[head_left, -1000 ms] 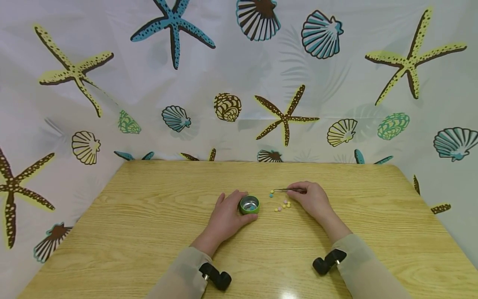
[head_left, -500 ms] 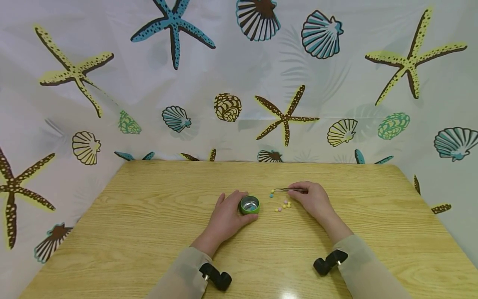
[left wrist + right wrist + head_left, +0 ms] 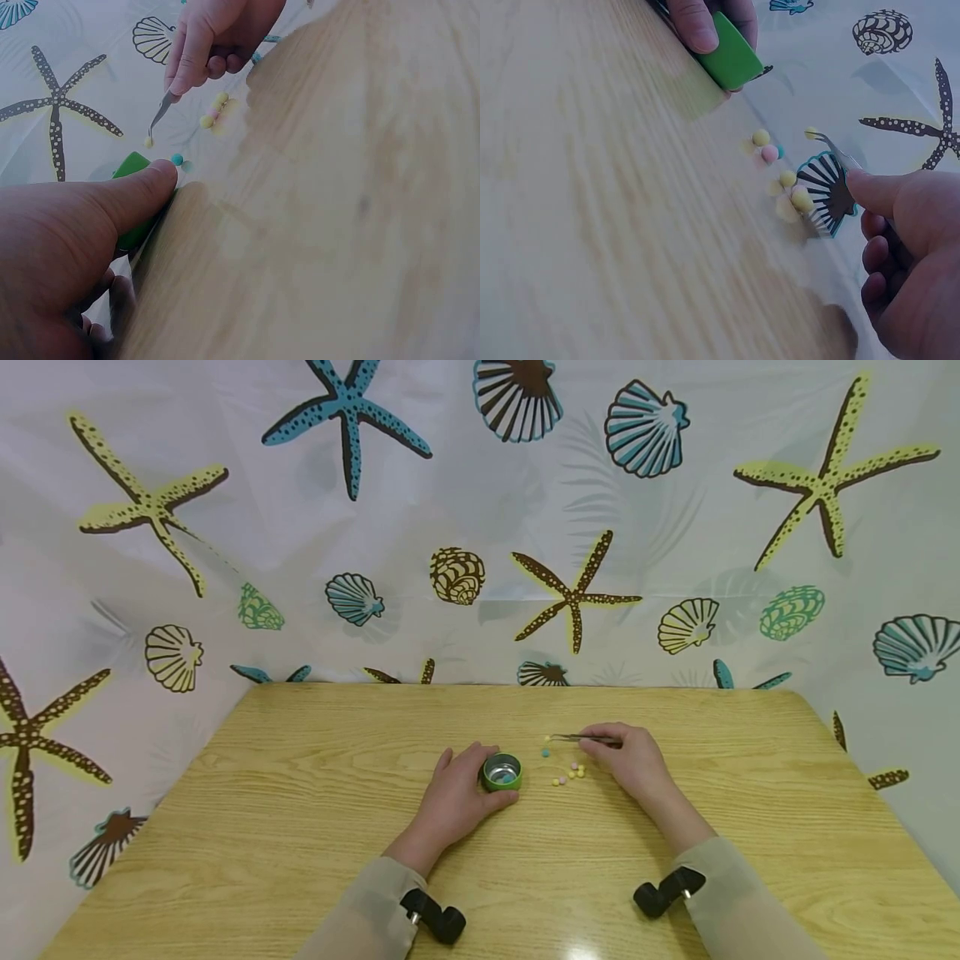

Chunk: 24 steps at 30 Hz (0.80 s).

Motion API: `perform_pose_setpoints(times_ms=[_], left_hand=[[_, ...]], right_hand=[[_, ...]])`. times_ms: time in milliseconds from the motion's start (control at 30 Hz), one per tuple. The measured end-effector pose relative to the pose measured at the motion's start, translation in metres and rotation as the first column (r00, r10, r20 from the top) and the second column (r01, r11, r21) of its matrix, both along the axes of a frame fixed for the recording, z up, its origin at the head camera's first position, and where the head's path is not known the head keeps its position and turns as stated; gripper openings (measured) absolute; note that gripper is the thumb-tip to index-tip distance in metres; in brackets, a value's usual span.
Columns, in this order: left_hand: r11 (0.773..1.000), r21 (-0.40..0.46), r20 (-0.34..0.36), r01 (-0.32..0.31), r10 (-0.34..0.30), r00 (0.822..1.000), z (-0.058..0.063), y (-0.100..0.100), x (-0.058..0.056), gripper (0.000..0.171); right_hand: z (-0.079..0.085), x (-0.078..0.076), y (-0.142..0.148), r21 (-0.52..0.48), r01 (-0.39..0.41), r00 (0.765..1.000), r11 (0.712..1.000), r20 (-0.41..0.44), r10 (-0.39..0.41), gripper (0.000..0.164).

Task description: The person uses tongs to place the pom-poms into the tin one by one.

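My right hand (image 3: 632,764) pinches a pair of bent-tip metal tweezers (image 3: 570,737) between thumb and fingers. At their tips is a small yellow ball (image 3: 811,133), held up above the table. A blue ball (image 3: 545,752) lies on the wood just below it. My left hand (image 3: 453,797) grips a small round green cup (image 3: 504,789) with a shiny metal inside, thumb at the near side and fingers round the far side. Something blue (image 3: 507,779) shows at the bottom of the cup.
Several yellow and pink balls, among them a yellow ball (image 3: 555,782) and a pink ball (image 3: 574,766), lie between the cup and my right hand. The wooden table (image 3: 300,827) ends at the back against a white curtain (image 3: 420,643) printed with shells and starfish.
The tweezers and the yellow ball at their tips have risen slightly off the table, away from the blue ball. My left hand and the cup stay where they were.
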<state>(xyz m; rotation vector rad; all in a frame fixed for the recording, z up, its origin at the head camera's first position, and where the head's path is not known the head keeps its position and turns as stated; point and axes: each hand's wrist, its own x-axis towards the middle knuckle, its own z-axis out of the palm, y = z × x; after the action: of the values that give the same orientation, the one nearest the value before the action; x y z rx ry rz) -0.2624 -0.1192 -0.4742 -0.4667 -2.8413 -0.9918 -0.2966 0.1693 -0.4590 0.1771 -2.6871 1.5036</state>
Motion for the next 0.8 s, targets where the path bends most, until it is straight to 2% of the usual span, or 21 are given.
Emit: perform_pose_setpoints(times_ms=[567, 800], left_hand=[[1.0, -0.011, 0.013, -0.003, 0.003, 1.0, 0.002, 0.002, 0.0, 0.074], [1.0, -0.011, 0.005, -0.001, 0.001, 1.0, 0.001, 0.001, -0.001, 0.073]], right_hand=[[0.022, 0.012, -0.014, -0.036, -0.052, 0.999, 0.998, -0.016, 0.052, 0.027], [0.027, 0.017, -0.024, -0.007, -0.111, 0.992, 0.994, -0.066, 0.111, 0.02]])
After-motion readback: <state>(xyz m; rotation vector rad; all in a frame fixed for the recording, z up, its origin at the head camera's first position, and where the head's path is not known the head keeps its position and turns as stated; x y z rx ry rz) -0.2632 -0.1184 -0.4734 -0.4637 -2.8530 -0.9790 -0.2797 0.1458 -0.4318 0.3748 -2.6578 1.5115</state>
